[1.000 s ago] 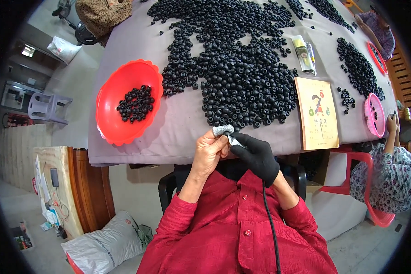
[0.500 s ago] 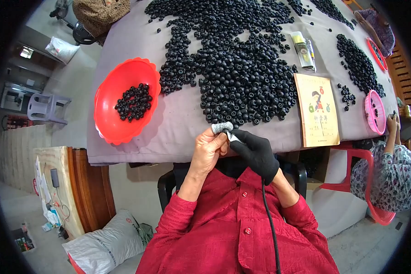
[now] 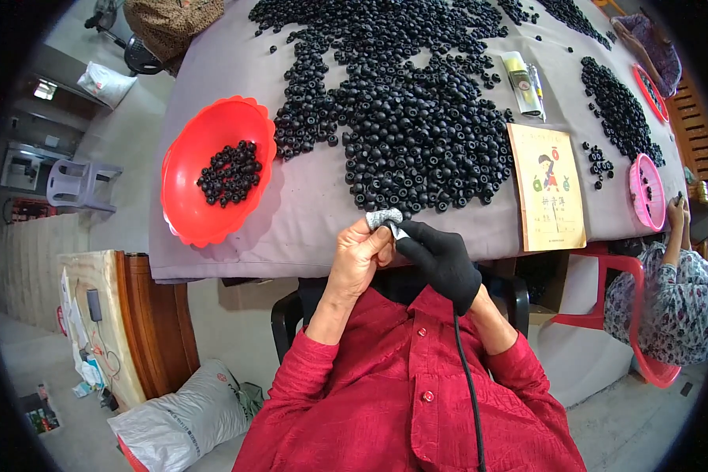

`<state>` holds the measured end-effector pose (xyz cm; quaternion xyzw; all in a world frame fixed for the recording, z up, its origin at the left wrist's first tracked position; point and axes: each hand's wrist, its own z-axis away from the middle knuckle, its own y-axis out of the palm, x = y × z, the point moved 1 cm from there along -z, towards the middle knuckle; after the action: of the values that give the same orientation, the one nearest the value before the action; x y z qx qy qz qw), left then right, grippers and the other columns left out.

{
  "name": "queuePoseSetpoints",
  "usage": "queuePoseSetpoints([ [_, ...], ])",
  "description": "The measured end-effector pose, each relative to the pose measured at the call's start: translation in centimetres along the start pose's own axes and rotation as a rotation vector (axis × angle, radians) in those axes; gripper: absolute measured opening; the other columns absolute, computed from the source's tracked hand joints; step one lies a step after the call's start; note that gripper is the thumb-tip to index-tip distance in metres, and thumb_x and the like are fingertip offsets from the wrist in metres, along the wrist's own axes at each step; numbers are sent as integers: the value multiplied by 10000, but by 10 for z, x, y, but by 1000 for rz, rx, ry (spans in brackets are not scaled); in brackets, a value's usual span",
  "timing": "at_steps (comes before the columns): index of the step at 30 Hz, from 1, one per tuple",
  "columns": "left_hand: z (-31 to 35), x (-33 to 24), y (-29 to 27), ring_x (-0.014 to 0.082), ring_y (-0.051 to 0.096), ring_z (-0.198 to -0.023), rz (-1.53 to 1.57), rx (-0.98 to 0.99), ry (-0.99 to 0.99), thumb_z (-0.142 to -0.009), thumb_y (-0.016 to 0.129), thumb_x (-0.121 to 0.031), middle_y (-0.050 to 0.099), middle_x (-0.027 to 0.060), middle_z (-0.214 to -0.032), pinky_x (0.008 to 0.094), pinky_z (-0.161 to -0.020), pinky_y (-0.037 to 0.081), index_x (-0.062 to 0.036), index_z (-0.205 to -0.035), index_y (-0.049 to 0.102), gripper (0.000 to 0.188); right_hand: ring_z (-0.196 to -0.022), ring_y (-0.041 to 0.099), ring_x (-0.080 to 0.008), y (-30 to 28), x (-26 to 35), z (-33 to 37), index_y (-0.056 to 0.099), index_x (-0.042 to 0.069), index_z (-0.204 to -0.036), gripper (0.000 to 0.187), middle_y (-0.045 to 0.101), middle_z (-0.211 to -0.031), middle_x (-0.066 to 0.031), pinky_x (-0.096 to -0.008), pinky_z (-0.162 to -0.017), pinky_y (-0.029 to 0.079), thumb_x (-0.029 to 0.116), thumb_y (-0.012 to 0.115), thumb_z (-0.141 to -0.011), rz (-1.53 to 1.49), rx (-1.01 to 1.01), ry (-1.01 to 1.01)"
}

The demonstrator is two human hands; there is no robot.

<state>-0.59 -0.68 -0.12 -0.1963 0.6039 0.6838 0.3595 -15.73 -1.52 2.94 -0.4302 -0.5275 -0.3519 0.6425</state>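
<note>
My left hand [image 3: 357,256] is bare except for a speckled grey cover [image 3: 383,215] round a fingertip. Its thumb and fingers are pinched together. My right hand [image 3: 447,271] wears a black glove, and its closed fingers meet those of the left at the table's near edge. A small pale strip [image 3: 400,233] shows at the right fingertips; whatever else lies between the fingers is hidden. Just beyond both hands spreads a big heap of small round black pieces [image 3: 425,149] with hollows in them. A black cord [image 3: 470,385] hangs from the right wrist over my red shirt.
On the grey-covered table [image 3: 228,256], a red scalloped bowl [image 3: 187,169] at left holds several black pieces. A yellow booklet [image 3: 549,212] lies to the right, below a tube [image 3: 519,82]. Farther right are a pink basket [image 3: 637,206] and another person's hands [image 3: 676,208].
Both hands keep nearly the same pinched pose at the same place. The whole view has shifted very slightly.
</note>
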Motion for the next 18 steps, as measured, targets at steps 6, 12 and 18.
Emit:
queuePoseSetpoints([
  [6,0,0,-1,46,426,-533,-51,-14,3,-870,544,-89,553,-19,-703,184,-485,333,-34,-1025,610,177,-792,628,-184,2,-5,-2,563,18,-1095,312,634,-860,-158,-297,-682,474,196,572,-839,16,-16,10],
  [12,2,1,-1,54,436,-540,-28,23,17,-872,539,-90,556,-13,-704,189,-495,348,-31,-1034,604,185,-789,625,-172,2,-6,-3,566,26,-1095,306,633,-864,-154,-292,-682,472,193,570,-839,13,-29,4],
  [18,1,2,-1,60,441,-540,15,3,14,-874,533,-89,565,6,-721,191,-498,357,-15,-1045,593,196,-796,594,-113,-1,-10,2,559,5,-1116,320,642,-875,-129,-277,-696,472,170,571,-841,-75,8,-50],
])
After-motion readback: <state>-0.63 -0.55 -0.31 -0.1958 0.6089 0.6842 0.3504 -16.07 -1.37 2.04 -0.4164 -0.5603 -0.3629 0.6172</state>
